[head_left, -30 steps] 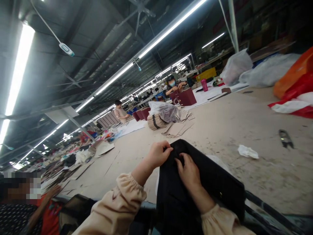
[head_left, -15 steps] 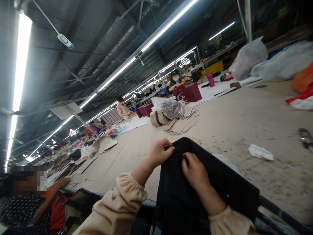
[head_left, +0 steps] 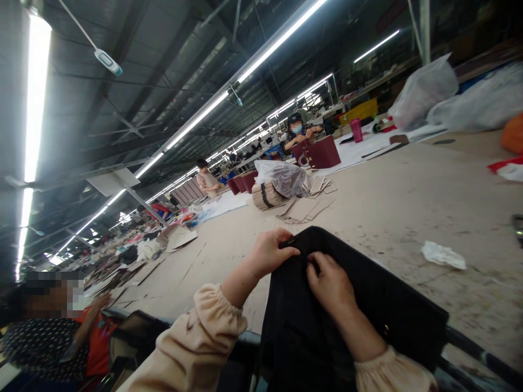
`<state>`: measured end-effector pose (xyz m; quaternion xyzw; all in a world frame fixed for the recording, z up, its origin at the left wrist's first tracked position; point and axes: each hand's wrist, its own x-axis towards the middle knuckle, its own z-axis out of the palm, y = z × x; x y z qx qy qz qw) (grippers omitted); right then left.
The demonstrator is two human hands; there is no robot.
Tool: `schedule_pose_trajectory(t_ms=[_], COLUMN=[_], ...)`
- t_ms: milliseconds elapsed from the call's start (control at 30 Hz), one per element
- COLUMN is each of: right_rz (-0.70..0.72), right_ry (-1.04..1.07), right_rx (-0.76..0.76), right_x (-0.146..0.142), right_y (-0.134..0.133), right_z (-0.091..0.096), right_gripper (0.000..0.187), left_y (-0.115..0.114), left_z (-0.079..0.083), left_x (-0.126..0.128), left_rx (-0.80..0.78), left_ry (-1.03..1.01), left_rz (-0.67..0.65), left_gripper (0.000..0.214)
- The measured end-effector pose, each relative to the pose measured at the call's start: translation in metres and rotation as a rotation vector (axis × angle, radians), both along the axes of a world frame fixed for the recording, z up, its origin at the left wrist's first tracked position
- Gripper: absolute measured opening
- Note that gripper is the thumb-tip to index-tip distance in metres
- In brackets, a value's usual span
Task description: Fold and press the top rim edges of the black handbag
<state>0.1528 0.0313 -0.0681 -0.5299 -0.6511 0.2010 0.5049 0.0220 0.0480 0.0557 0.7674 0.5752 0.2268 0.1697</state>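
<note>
A black bag (head_left: 392, 294) with a small gold-coloured metal fitting on its side lies tilted at the table edge in front of me. My left hand (head_left: 272, 251) pinches the bag's upper edge at its far left corner, thumb and fingers closed on the dark material. Just to the right, my right hand (head_left: 333, 282) has its fingertips closed on the same edge, with the palm over the bag's opening. What lies under the fingertips is too dark to make out. The lower part of the bag runs out of view.
Beyond the bag are thin board pieces (head_left: 304, 209), a strapped bundle (head_left: 266, 196) and a clear plastic bag (head_left: 281, 177). Crumpled white paper (head_left: 443, 255) lies to the right. A co-worker (head_left: 44, 332) sits at left; another co-worker handles a maroon bag (head_left: 322, 153) across the table.
My left thumb has slid a little to the right along the bag's edge, and the fingers and thumb show a wider gap. The view has shifted slightly.
</note>
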Motion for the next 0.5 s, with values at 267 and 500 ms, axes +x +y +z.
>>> schedule_pose_trajectory(t_ms=[267, 500], right_rz=[-0.01, -0.048], right_ry=[0.04, -0.054], right_rx=[-0.018, -0.129], right_x=[-0.002, -0.001], right_y=[0.0, -0.011], right_z=[0.0, 0.018], right_gripper=[0.018, 0.023], left_y=[-0.007, -0.009], left_z=[0.007, 0.009], left_x=[0.014, 0.014], left_rx=[0.078, 0.046], left_ry=[0.145, 0.152], left_rz=[0.094, 0.082], left_gripper=[0.021, 0.018])
